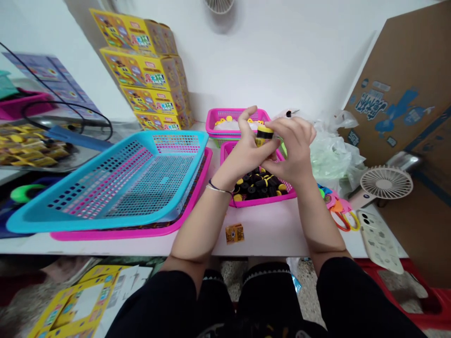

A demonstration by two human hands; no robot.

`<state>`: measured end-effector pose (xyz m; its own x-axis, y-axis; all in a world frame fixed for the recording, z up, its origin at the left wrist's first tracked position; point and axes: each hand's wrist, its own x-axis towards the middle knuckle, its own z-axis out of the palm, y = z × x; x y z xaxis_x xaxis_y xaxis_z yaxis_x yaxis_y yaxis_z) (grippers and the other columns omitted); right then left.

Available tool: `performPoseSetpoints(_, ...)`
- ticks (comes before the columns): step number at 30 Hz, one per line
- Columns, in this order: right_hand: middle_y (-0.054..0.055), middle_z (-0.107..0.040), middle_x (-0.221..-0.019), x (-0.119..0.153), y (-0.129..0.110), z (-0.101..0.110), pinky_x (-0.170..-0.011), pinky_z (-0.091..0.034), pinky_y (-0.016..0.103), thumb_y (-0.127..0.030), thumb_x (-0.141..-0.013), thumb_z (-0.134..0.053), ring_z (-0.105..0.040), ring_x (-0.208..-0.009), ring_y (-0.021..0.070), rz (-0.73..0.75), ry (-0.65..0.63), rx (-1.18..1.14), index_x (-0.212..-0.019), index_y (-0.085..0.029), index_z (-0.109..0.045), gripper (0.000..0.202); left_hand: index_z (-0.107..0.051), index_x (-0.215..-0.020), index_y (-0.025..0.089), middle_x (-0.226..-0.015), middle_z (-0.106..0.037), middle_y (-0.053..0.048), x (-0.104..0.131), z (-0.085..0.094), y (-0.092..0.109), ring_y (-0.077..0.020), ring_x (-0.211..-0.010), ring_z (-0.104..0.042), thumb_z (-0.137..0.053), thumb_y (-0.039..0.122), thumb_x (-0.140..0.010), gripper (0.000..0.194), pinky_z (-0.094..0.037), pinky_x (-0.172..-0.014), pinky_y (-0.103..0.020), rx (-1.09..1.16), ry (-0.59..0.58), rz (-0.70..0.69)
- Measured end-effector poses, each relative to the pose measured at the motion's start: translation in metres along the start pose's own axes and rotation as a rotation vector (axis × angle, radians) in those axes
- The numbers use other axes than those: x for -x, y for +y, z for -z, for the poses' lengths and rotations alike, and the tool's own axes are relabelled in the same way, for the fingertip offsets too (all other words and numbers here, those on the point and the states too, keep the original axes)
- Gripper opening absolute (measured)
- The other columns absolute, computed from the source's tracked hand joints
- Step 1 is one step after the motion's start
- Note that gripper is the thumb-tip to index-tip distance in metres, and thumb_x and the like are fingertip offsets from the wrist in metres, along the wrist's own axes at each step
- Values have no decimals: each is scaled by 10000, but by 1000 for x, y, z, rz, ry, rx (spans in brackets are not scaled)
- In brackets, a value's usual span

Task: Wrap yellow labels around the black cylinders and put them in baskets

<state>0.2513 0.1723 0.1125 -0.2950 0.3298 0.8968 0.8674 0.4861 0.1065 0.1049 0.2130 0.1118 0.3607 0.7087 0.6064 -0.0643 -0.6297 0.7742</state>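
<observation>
A small yellow-and-black cylindrical container (pixel 263 134) is held up over the pink basket (pixel 260 203). My left hand (pixel 249 146) grips it between thumb and fingers, with the index finger raised away from it. Around its right side close the fingers and thumb of my right hand (pixel 294 148), which partly hide it. Below both hands, the pink basket holds many black and yellow pieces (pixel 259 187) of similar look. On the white table nearer me lies a small printed yellow-brown packet or label (pixel 234 233).
A blue basket (pixel 141 176) rests on a larger pink one at left. Behind stand stacked yellow boxes (pixel 155 72) and a pink basket (pixel 211 115) with white and yellow contents. At right are plastic bags (pixel 338 155), scissors (pixel 343 220), a fan (pixel 386 182) and a phone (pixel 380 239).
</observation>
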Motion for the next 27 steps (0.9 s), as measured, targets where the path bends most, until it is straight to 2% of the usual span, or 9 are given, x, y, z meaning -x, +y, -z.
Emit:
performPoseSetpoints(4,84,-682,-1304,-1,1,-2,-1138,-336,562,-354,-841,-670,-578,-1296,345,7,-47,-50,-1331,-284,-581,503,-178,-1590,297,-938,-707,-14,0,4,1,-133,-672,-701,-652,213,-943,806,-581,-655,-281,-12,31,-11)
performPoseSetpoints(8,87,-683,-1324,1,3,-12,-1158,-328,568,-383,-851,-672,-585,-1297,340,0,-88,-103,-1338,-276,-588,506,-149,-1598,284,-915,-695,-17,0,12,-1,-140,-672,-699,-668,243,-939,840,-573,-656,-287,-19,10,18)
performPoseSetpoints(11,76,-693,-1324,5,4,-18,-1172,-309,590,-425,-883,-671,-579,-1309,348,5,-76,-76,-1331,-301,-613,468,-170,-1585,283,-932,-685,-26,-1,13,-3,-134,-661,-682,-687,233,-926,839,-561,-639,-282,-40,25,11)
performPoseSetpoints(14,53,-723,-1280,6,4,-20,-1199,-260,660,-482,-918,-654,-579,-1317,367,-13,-40,-6,-1286,-338,-657,396,-208,-1566,271,-956,-667,-33,-2,8,-5,-126,-672,-670,-725,208,-896,849,-550,-630,-273,-93,103,-38)
performPoseSetpoints(18,31,-753,-1191,2,4,-16,-1232,-210,724,-548,-910,-670,-597,-1312,373,-18,7,-62,-1222,-361,-690,364,-191,-1593,250,-858,-633,0,0,3,0,-141,-703,-683,-717,227,-901,869,-563,-661,-287,-129,159,-61)
performPoseSetpoints(22,-11,-762,-1079,0,5,-13,-1266,-177,737,-602,-872,-702,-649,-1249,352,26,57,-122,-1135,-386,-705,340,-207,-1610,305,-711,-607,56,6,10,10,-146,-659,-689,-692,232,-893,868,-580,-672,-293,-86,29,-32)
performPoseSetpoints(25,-25,-767,-1056,2,5,-14,-1269,-223,710,-606,-848,-722,-689,-1164,319,114,191,-88,-1146,-403,-696,362,-234,-1612,339,-618,-564,95,9,19,15,-145,-584,-669,-693,222,-867,882,-583,-623,-284,-53,-96,-7)
performPoseSetpoints(27,-24,-770,-1061,3,3,-16,-1264,-250,695,-598,-846,-723,-696,-1139,308,159,250,-72,-1170,-412,-689,375,-235,-1619,340,-581,-538,113,9,24,16,-144,-541,-654,-693,219,-855,899,-582,-588,-279,-48,-137,3)
